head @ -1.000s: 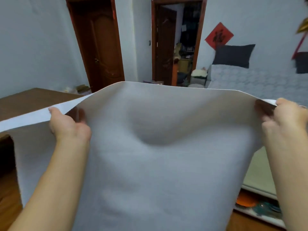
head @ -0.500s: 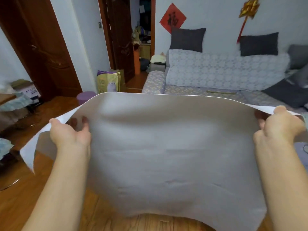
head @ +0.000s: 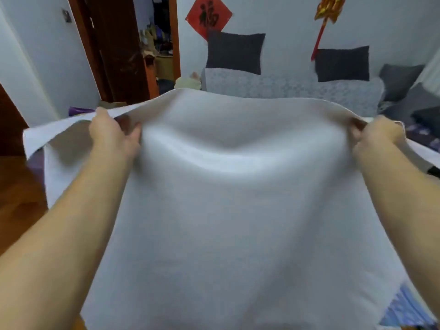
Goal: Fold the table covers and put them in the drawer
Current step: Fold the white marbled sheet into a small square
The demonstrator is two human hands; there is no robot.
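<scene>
Here, your left hand (head: 112, 136) grips the table cover (head: 228, 210) at its far left edge, fingers curled round the cloth. The cover hangs spread between both hands. Your right hand (head: 378, 136) pinches the far right edge.

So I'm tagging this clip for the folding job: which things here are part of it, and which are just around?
In the job:
table cover
left hand
right hand

Just around:
sofa
dark cushions
red wall hanging
open door
</scene>
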